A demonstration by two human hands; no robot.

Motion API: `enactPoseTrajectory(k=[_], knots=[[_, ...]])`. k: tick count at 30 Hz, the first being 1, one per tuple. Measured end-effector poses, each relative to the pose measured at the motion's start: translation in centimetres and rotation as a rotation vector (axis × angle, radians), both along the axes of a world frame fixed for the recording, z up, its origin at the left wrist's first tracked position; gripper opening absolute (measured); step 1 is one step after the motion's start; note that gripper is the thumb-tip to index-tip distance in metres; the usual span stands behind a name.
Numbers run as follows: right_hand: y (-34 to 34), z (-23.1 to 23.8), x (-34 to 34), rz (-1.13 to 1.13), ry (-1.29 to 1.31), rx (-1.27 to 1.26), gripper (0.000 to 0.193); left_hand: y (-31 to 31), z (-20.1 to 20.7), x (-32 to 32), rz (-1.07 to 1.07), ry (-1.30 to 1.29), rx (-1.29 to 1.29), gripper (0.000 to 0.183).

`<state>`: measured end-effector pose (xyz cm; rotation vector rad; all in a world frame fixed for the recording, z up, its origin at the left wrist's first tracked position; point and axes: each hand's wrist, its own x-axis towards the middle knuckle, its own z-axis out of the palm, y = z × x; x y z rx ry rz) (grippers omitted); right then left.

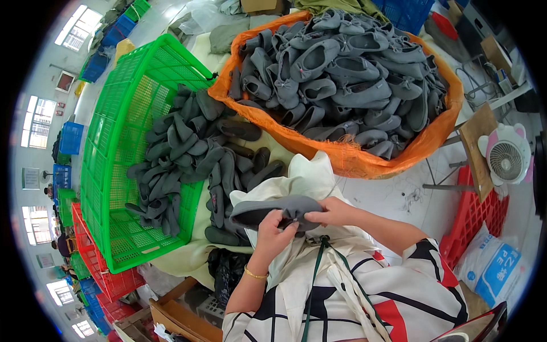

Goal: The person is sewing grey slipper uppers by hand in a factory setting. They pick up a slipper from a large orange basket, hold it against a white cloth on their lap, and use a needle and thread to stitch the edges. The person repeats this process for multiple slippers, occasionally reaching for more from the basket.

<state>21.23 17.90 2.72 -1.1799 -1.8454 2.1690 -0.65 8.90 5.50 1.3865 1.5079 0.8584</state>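
A grey fabric flat shoe (249, 212) is held level over my lap, its dark opening facing up and its gathered end towards the right. With thumb and fingers my left hand (272, 232) grips the near rim of that shoe. From the right, my right hand (335, 213) pinches the gathered end. The fingertips under the shoe are partly hidden. Beyond my hands, an orange woven sack (364, 163) is heaped with similar grey shoes (364, 94), some showing small bows. At the left, more grey shoes (171, 145) spill out of a tipped green crate (122, 154).
A white cloth (310, 168) lies between my hands and the sack. Red crates (102, 251) sit below the green one. To the right are a small fan (506, 158) on a wooden board (477, 142), a red plastic pallet (481, 219) and a white-and-blue bag (490, 265).
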Motion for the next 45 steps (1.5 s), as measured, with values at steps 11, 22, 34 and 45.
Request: enactPoseTrajectory(k=[11, 22, 34, 45], knots=[[15.3, 3.8, -2.5, -0.587, 0.246, -0.138, 0.043, 3.0, -3.2, -4.4, 0.532, -0.271, -0.043, 0.007], [23.8, 0.8, -3.3, -0.966, 0.416, -0.08, 0.041, 13.7, -7.5, -6.7, 0.025, 0.314, 0.133, 0.03], [20.5, -1.3, 3.2, -1.018, 0.214, -0.107, 0.038, 29.4, -21.6, -5.4, -0.543, 1.088, 0.505, 0.031], [24.1, -5.0, 2.7, -0.834, 0.085, 0.105, 0.04, 21.5, -14.2, -9.2, -0.627, 0.94, 0.202, 0.008]])
